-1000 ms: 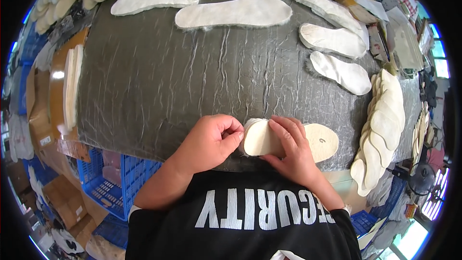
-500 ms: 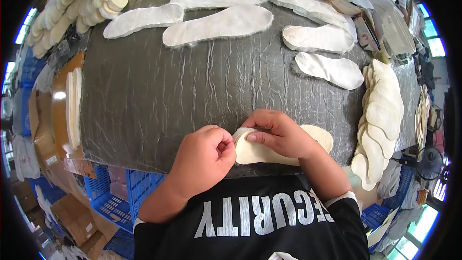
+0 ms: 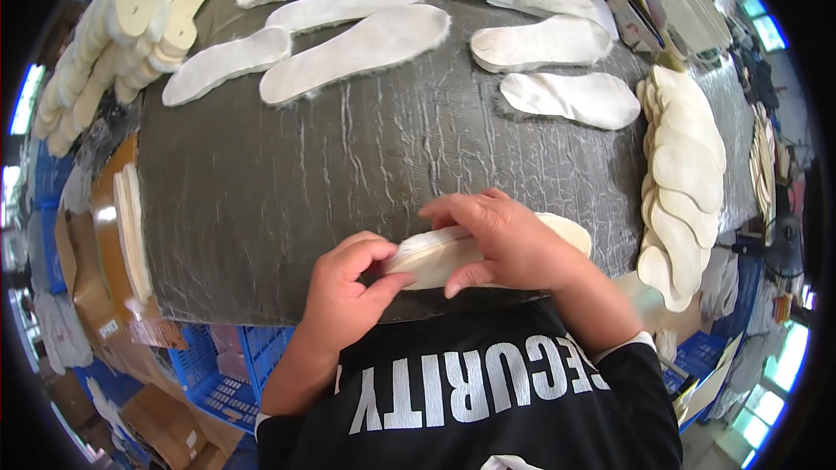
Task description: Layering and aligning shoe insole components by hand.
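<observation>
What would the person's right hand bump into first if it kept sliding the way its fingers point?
The right hand points left along the cream insole, so it would likely meet the left hand pinching the insole's end; depth looks shared.

Big table (image 3: 366,165) w/ wrinkled grey cover fills centre of frame. Blue plastic crates (image 3: 218,365) sit under its near edge, lower left, next to brown cardboard boxes (image 3: 165,422). Bright windows (image 3: 775,365) at lower right and a strip of daylight (image 3: 26,100) at far left edge. Floor barely visible, cluttered.
</observation>
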`<state>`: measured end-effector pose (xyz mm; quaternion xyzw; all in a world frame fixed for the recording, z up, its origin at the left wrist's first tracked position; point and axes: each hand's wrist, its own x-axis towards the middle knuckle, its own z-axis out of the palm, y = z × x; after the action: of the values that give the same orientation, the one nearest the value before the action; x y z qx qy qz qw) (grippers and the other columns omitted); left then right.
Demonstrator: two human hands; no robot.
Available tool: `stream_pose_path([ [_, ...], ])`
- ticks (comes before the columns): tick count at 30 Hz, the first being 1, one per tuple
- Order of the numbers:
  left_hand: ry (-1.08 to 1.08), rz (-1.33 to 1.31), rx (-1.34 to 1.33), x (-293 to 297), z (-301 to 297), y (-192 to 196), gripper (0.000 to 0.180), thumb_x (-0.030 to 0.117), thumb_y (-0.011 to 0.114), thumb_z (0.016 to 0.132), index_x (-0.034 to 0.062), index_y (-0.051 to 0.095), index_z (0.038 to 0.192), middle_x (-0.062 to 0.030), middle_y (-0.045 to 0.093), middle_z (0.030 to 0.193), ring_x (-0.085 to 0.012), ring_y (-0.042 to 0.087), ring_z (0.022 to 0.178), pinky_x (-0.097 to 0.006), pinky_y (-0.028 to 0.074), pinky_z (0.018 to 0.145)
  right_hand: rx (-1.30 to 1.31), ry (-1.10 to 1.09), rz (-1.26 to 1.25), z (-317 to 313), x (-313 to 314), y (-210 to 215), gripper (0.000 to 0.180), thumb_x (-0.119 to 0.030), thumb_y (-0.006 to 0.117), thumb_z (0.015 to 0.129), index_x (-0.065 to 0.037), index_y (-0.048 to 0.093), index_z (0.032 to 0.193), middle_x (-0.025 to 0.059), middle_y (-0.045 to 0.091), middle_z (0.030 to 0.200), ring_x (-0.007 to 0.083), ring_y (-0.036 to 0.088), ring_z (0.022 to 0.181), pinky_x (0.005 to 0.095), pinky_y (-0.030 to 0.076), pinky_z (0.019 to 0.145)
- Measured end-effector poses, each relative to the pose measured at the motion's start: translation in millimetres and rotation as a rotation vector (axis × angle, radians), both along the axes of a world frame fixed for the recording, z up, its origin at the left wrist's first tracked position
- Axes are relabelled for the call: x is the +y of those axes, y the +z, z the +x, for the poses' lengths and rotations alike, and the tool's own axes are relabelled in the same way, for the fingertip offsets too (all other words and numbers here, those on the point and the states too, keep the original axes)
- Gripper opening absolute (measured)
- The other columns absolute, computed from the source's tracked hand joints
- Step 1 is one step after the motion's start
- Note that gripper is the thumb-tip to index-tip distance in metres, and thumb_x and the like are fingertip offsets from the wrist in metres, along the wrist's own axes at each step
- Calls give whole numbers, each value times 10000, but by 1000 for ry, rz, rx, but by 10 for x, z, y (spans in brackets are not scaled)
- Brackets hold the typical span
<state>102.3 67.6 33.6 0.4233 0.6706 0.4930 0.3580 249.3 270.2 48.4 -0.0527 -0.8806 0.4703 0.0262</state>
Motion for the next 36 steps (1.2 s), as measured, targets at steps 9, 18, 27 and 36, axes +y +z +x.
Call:
stream_pose_path([
  [9, 147, 38, -350, -179, 33, -102, 214, -109, 681, 843, -26, 580, 1013, -55, 596, 1009, -96, 592, 913, -238, 509, 796, -233, 19, 9, 198, 80, -39, 426, -297, 796, 751, -67, 664, 1083, 113, 705, 977, 341, 668, 896, 426, 515, 771],
  [18, 36, 9, -151, -112, -15, -113, 367, 143, 802, 828, -40, 616, 1086, -79, 634, 1043, -137, 599, 928, -271, 493, 809, -253, 0, -29, 196, -11, -25, 362, -296, 757, 786, -62, 682, 1053, 110, 709, 914, 333, 674, 863, 418, 516, 768],
  [27, -248, 49, 656, 211, 151, 115, 329, 48, 793, 667, 35, 680, 976, -82, 636, 996, -301, 563, 942, -410, 472, 808, -458, 3, -266, 398, 196, -197, 245, -149, 683, 857, -24, 681, 1068, 158, 713, 927, 300, 678, 857, 385, 509, 769],
  [36, -495, 42, 644, 574, 428, 81, 262, 108, 788, 698, 28, 689, 927, -59, 619, 933, -257, 565, 902, -389, 425, 809, -510, 73, -551, 398, 347, -297, 183, -96, 647, 851, -9, 703, 1002, 60, 705, 848, 147, 628, 774, 309, 488, 727],
])
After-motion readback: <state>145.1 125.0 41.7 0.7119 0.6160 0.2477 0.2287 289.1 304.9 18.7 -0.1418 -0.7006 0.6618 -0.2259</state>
